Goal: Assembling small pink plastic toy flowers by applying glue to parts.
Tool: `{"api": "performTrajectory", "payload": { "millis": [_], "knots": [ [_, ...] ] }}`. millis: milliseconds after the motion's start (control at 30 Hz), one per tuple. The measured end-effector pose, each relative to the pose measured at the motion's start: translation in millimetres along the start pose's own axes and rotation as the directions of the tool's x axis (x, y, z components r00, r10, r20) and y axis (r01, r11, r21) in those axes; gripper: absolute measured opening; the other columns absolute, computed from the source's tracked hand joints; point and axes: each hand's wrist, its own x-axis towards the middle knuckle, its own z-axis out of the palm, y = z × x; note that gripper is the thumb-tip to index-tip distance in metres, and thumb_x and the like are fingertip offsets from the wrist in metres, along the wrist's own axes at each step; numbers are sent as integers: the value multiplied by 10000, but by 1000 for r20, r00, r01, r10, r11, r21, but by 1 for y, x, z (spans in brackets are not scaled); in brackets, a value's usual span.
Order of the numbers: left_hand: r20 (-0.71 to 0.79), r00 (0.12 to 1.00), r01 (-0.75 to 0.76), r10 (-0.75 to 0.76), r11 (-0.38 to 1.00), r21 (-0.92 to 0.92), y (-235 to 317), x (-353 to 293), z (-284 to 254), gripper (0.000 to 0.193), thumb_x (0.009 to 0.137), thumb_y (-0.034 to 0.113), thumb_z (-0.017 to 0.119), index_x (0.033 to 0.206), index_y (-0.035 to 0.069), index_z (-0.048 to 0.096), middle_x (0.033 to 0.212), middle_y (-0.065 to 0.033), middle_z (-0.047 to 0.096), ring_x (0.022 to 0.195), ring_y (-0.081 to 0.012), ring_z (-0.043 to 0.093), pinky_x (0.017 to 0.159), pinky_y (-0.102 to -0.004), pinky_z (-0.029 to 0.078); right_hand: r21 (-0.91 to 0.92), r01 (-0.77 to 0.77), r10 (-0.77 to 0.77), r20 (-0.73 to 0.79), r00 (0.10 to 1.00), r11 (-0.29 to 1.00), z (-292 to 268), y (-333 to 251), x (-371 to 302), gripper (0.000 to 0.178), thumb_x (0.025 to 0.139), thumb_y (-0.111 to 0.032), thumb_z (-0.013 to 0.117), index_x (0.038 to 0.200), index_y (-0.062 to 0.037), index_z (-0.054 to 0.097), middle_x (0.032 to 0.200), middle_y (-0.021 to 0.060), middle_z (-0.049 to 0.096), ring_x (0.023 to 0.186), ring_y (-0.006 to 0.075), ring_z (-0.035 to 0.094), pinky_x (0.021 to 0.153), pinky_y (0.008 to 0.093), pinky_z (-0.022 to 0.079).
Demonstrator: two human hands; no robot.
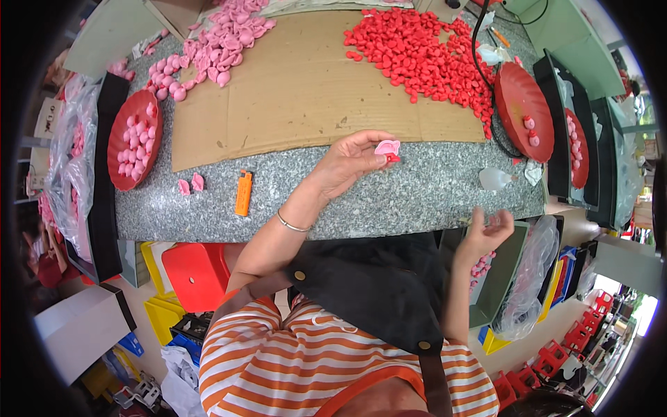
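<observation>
Over the front of the speckled grey worktop, my left hand pinches a small pink shell-like piece between thumb and fingertips. A small red piece sits against its lower side, at the same fingertips. My right hand is raised by the front edge with its fingers bent and apart, and nothing shows in it. A translucent squeeze bottle with a narrow tip lies just beyond it. Two loose pink pieces and an orange lighter-shaped thing lie left of my left arm.
Flat cardboard covers the back, with a pink heap at left and a red heap at right. Red dishes stand at the left and right. A black cable runs down beside the red heap.
</observation>
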Motion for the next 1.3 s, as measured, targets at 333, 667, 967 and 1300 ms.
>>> {"api": "performTrajectory", "payload": {
  "millis": [333, 667, 967, 1300],
  "knots": [
    [-46, 993, -92, 110, 952, 293, 16, -7, 13, 461, 757, -88, 629, 1193, 4, 510, 1115, -80, 583, 999, -161, 581, 860, -280, 488, 47, 168, -175, 269, 947, 985, 5, 38, 70, 748, 743, -13, 692, 1333, 33, 234, 1364, 193, 331, 1270, 263, 327, 1063, 373, 246],
    [-44, 989, -125, 138, 968, 216, 16, 4, -5, 477, 761, -85, 625, 1210, 12, 494, 1104, -81, 585, 994, -165, 584, 849, -270, 486, 19, 69, -72, 293, 953, 997, 14, 38, 75, 420, 853, -106, 595, 1198, 28, 396, 1091, 131, 530, 998, 202, 528, 871, 312, 412],
    [41, 991, -128, 124, 980, 149, 18, 4, -16, 348, 853, 26, 573, 1190, 27, 488, 1092, -86, 575, 984, -180, 590, 823, -267, 497, 551, -435, -67, 670, 739, 712, 57, -41, 15, 450, 916, -237, 491, 1263, 16, 360, 986, 112, 542, 816, 220, 586, 663, 332, 488],
    [4, 990, -140, 140, 987, 77, 17, 1, -16, 398, 853, 41, 581, 1231, -1, 465, 1091, -111, 590, 946, -210, 616, 835, -306, 510, 411, -215, -158, 704, 692, 886, 81, -85, 4, 374, 774, -102, 632, 1089, 7, 463, 919, 108, 557, 711, 168, 580, 609, 292, 494]
  ]
}}
